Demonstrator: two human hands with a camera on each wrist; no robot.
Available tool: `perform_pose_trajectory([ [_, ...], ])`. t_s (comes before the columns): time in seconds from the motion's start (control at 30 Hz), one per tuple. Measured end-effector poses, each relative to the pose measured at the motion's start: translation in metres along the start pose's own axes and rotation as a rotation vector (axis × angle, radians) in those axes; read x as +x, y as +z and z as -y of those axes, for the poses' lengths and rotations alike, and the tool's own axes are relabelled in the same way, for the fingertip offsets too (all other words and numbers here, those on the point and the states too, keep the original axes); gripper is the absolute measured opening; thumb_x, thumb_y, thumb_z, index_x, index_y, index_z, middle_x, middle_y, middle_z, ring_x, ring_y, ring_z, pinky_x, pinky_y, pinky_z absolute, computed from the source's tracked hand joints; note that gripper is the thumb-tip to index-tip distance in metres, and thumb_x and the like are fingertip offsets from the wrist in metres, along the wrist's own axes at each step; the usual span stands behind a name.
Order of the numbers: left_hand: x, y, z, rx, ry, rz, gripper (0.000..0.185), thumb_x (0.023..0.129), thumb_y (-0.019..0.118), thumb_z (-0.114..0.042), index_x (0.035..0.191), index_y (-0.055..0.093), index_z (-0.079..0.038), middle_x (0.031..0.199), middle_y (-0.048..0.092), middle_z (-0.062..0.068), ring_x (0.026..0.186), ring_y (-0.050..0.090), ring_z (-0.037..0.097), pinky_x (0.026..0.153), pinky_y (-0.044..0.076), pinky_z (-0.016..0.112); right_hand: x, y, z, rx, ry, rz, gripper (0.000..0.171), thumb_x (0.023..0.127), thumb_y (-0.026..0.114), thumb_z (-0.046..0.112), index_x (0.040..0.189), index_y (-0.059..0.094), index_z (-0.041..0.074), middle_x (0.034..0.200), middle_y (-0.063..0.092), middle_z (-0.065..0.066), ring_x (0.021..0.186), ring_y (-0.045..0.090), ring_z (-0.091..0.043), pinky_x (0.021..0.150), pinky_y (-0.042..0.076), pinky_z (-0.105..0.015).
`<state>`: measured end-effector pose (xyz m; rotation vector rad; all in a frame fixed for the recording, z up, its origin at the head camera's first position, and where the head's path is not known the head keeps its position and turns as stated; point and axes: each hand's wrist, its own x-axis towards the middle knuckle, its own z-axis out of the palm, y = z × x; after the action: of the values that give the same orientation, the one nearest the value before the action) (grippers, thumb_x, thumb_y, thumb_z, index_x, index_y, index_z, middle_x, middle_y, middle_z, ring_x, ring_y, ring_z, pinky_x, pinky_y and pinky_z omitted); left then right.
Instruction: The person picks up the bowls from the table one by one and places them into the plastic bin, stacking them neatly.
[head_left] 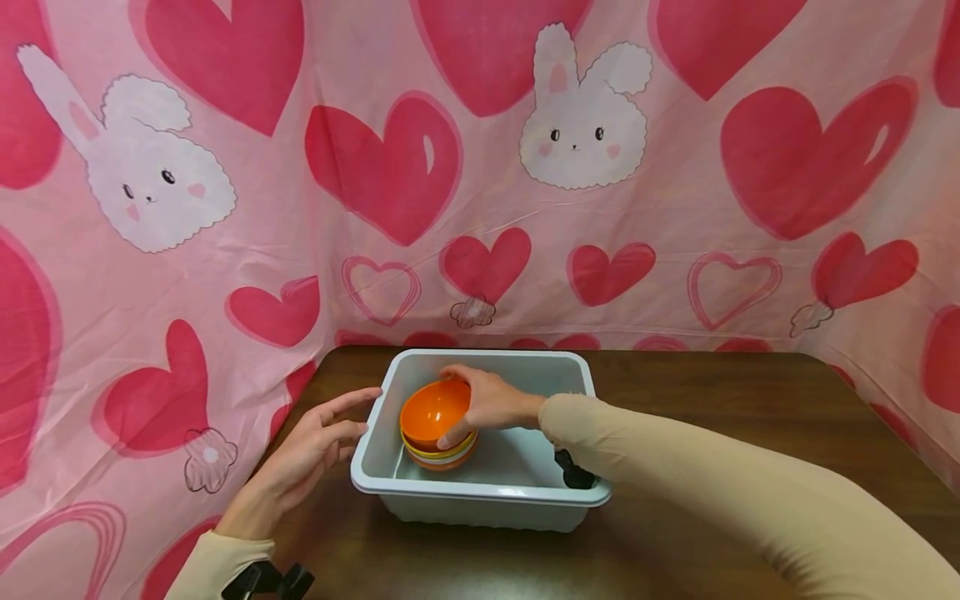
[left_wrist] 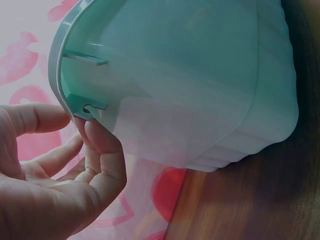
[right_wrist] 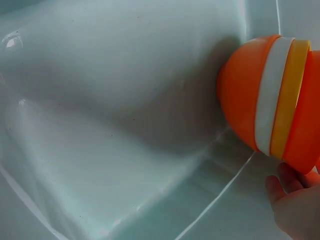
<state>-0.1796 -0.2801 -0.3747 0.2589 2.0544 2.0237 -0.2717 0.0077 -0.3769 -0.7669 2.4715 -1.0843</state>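
A pale grey-green plastic tub (head_left: 480,493) stands on a dark wooden table (head_left: 712,400). Inside it, at the left, sits a stack of nested bowls (head_left: 435,421) coloured orange, white and yellow (right_wrist: 272,97). My right hand (head_left: 487,400) reaches into the tub and grips the top orange bowl's rim, thumb at the near side. My left hand (head_left: 318,446) is open beside the tub's left wall, fingertips touching the tub's rim (left_wrist: 75,95) from outside. The left hand (left_wrist: 65,170) holds nothing.
A pink cloth (head_left: 480,167) printed with red hearts and white rabbits hangs behind and to both sides of the table. Bare wood lies to the right of the tub. A black wrist strap (head_left: 573,471) shows at the tub's right rim.
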Motion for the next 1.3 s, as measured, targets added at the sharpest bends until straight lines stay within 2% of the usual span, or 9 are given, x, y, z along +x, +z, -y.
perform_pose_trajectory([
  [0.5, -0.0003, -0.0001, 0.0008, 0.009, 0.007, -0.005, 0.061, 0.104, 0.057, -0.008, 0.160, 0.037, 0.003, 0.159, 0.039, 0.025, 0.116, 0.069, 0.026, 0.099, 0.056, 0.038, -0.0005, 0.0013, -0.0021, 0.004, -0.027, 0.039, 0.102, 0.071, 0.095, 0.038, 0.157, 0.044, 0.017, 0.151, 0.053, -0.003, 0.130, 0.051, -0.025, 0.116, 0.040, -0.049],
  [0.63, -0.0004, -0.0004, 0.0008, 0.007, 0.002, -0.007, 0.061, 0.104, 0.058, -0.009, 0.160, 0.036, 0.003, 0.159, 0.039, 0.025, 0.116, 0.069, 0.027, 0.098, 0.057, 0.038, 0.0026, 0.0029, -0.0064, 0.005, -0.016, 0.047, 0.106, 0.069, 0.096, 0.039, 0.158, 0.042, 0.021, 0.150, 0.052, 0.002, 0.128, 0.051, -0.020, 0.115, 0.040, -0.045],
  [0.87, -0.0008, 0.0001, 0.0006, 0.005, -0.007, -0.016, 0.061, 0.104, 0.057, -0.009, 0.161, 0.036, 0.002, 0.160, 0.038, 0.025, 0.117, 0.069, 0.027, 0.099, 0.056, 0.038, -0.0022, 0.0021, -0.0044, 0.046, -0.047, 0.095, 0.101, 0.076, 0.092, 0.036, 0.159, 0.038, 0.017, 0.147, 0.052, -0.003, 0.132, 0.048, -0.025, 0.117, 0.039, -0.050],
  [1.03, -0.0014, 0.0005, 0.0006, 0.001, -0.001, -0.008, 0.061, 0.104, 0.057, -0.008, 0.160, 0.036, 0.003, 0.159, 0.039, 0.025, 0.117, 0.068, 0.028, 0.099, 0.056, 0.038, -0.0034, 0.0006, -0.0036, 0.043, -0.068, 0.126, 0.099, 0.080, 0.089, 0.033, 0.161, 0.034, 0.014, 0.148, 0.051, -0.004, 0.133, 0.047, -0.025, 0.118, 0.038, -0.049],
  [1.3, -0.0016, 0.0007, -0.0006, 0.004, 0.005, -0.005, 0.059, 0.104, 0.054, -0.006, 0.160, 0.036, 0.003, 0.160, 0.039, 0.025, 0.117, 0.068, 0.028, 0.099, 0.057, 0.039, -0.0030, -0.0020, -0.0029, 0.030, -0.078, 0.144, 0.101, 0.081, 0.089, 0.031, 0.162, 0.032, 0.014, 0.150, 0.049, -0.006, 0.134, 0.047, -0.025, 0.118, 0.038, -0.048],
])
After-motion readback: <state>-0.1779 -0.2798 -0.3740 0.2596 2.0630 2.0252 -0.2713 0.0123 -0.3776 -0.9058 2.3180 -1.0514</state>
